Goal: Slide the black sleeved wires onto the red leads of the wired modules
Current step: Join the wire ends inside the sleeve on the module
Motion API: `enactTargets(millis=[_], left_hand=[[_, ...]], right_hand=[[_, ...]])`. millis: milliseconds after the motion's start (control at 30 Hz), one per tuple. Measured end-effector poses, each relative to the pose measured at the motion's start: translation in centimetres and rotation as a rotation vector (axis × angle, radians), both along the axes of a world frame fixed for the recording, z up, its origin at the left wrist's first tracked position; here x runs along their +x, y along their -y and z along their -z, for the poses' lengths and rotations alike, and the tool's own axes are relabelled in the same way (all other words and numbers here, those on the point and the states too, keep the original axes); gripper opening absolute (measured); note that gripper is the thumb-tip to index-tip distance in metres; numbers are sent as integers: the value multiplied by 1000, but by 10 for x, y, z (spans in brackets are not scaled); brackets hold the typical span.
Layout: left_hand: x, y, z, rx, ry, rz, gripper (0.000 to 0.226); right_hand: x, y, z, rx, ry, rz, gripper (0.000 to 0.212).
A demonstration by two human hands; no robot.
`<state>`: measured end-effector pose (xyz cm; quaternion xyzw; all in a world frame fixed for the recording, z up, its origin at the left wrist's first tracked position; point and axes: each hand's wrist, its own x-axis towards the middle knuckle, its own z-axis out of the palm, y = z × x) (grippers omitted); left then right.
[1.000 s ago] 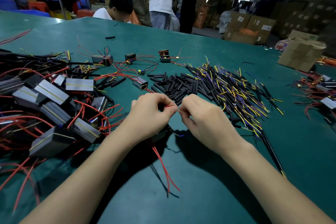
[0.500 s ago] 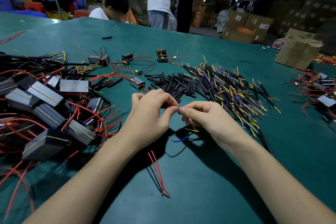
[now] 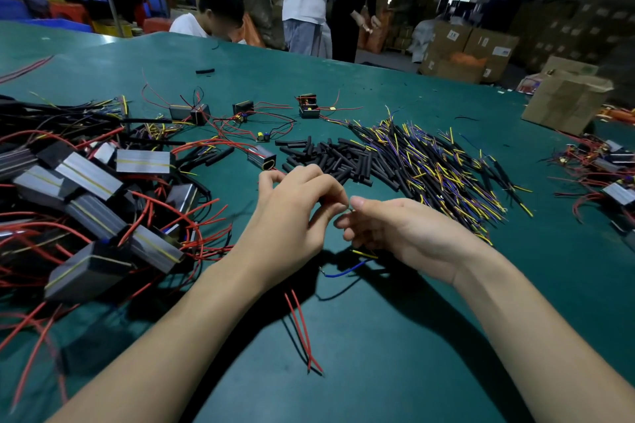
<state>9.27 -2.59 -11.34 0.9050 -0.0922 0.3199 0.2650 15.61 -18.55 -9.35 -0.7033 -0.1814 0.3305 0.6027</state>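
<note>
My left hand and my right hand meet fingertip to fingertip above the green table. The left hand pinches a thin lead at that meeting point. Two red leads trail down from under it onto the table; the module they belong to is hidden. My right hand pinches a black sleeved wire, mostly covered by the fingers. Its blue end and yellow end hang out below the palm. A pile of wired modules with red leads lies at the left.
Loose black sleeves and a heap of sleeved wires lie just beyond my hands. More modules sit at the right edge, and a cardboard box stands far right. People are at the table's far side.
Both hands have lifted slightly and the right hand has turned palm-up. The blue and yellow ends now hang out below it. The red leads have swung to lie nearer me.
</note>
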Motion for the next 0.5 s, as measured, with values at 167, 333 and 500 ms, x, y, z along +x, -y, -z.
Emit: enactTargets(millis=[167,333,500], left_hand=[[0,1,0,19,13,1,6],[-1,1,-1,27,5,0,4],[-1,1,0,20,-20,-30,4]], right_hand=[[-2,1,-1,53,-45,29,25],[-3,-2,-2,49,-45,89,19],[-3,1,-1,56,96,168,8]])
